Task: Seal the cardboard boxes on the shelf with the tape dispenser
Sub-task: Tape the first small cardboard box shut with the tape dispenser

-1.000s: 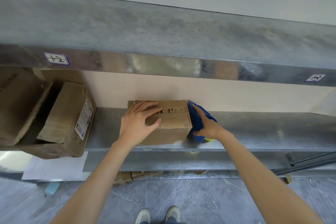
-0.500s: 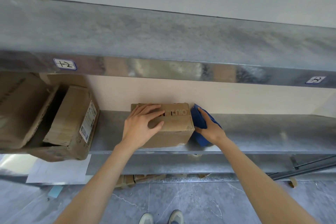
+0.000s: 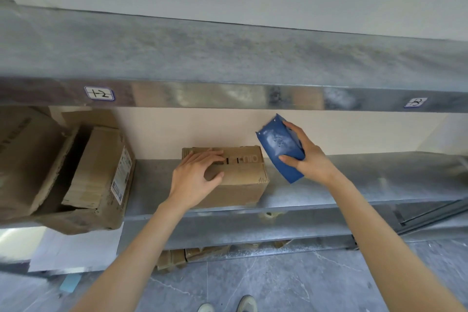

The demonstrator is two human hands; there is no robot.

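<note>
A small brown cardboard box (image 3: 243, 180) sits on the metal shelf (image 3: 354, 185), near its front edge. My left hand (image 3: 195, 180) lies flat on the box's top left part, fingers spread. My right hand (image 3: 307, 157) grips a blue tape dispenser (image 3: 278, 147) and holds it in the air, just right of the box and above the shelf. The dispenser is tilted, its upper end pointing up and back. I see no tape strand between dispenser and box.
Two larger worn cardboard boxes (image 3: 98, 180) lie at the left of the same shelf. A metal shelf above (image 3: 228, 58) overhangs closely, with labels on its front edge. White paper (image 3: 76, 248) hangs below the left boxes. Flattened cardboard (image 3: 192, 256) lies on the floor under the shelf.
My right hand has lifted the blue tape dispenser up and to the right, away from the box's right side. My left hand stays on the box top.
</note>
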